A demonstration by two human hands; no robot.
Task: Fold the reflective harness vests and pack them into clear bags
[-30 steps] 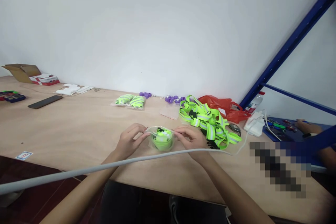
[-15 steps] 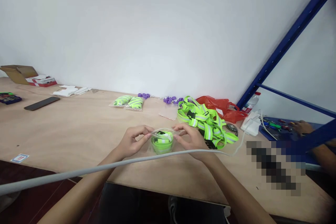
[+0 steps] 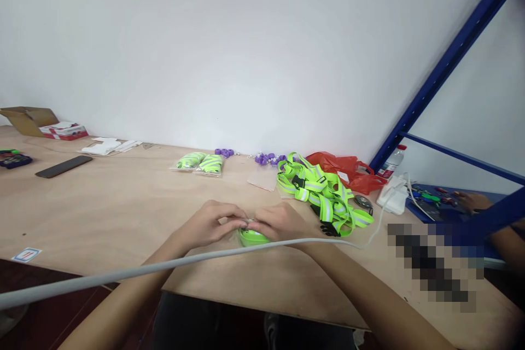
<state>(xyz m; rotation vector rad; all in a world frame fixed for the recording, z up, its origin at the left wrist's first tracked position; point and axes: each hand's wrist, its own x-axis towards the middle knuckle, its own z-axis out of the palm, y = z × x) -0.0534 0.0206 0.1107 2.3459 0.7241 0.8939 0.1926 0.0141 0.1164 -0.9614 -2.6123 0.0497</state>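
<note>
At the near part of the table, a clear plastic bag (image 3: 253,237) holds a rolled neon-green strap; its top is mostly covered by fingers. My left hand (image 3: 214,222) pinches the bag's mouth from the left, thumb against fingers. From the right, my right hand (image 3: 280,222) pinches the same edge, the two hands nearly touching. A heap of neon-green reflective straps (image 3: 324,188) with black buckles lies to the right of my right hand. Farther back are two filled bags of green strap (image 3: 211,164).
A white cable (image 3: 164,264) crosses before my forearms. Purple rings (image 3: 266,158), a red bag (image 3: 344,167), a tape measure (image 3: 363,202) and a bottle (image 3: 392,162) stand behind. Blue shelf posts (image 3: 455,60) and another person's hand (image 3: 473,201) are at right; a dark slab (image 3: 63,166) lies left.
My hands have come together over the bag's mouth and now pinch it close together. The bag's opening, spread before, is now gathered under my fingers.
</note>
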